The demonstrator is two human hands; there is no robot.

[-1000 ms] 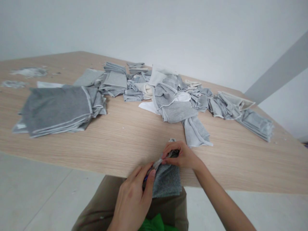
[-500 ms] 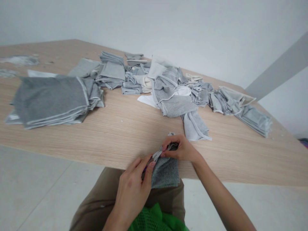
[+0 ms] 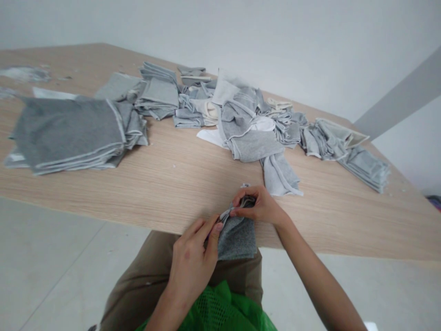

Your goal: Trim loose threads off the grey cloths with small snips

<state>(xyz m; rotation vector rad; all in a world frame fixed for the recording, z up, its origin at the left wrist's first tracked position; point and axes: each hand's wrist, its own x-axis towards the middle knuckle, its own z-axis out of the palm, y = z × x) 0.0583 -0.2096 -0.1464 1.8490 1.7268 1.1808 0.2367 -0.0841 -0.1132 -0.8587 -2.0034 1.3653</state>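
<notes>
A dark grey piece of cloth (image 3: pixel 237 239) with a pale edge hangs over the front edge of the table. My left hand (image 3: pixel 195 250) pinches its pale edge between thumb and fingers. A small dark, purplish thing shows under those fingers, too hidden to name. Just to the right, my right hand (image 3: pixel 257 207) pinches the same edge between thumb and forefinger. Past the right fingertips, a small pale bit of cloth or thread lies on the wood.
On the wooden table (image 3: pixel 165 188), a stack of dark grey cloths (image 3: pixel 72 131) lies at left. A jumbled heap of grey and white cloths (image 3: pixel 248 124) spreads across the middle. A folded stack (image 3: pixel 367 168) lies at right, and pale scraps (image 3: pixel 25 73) at far left.
The view has tilted down a little, so the table sits higher in the picture. Both hands keep their pinch on the cloth, with only slight finger movement.
</notes>
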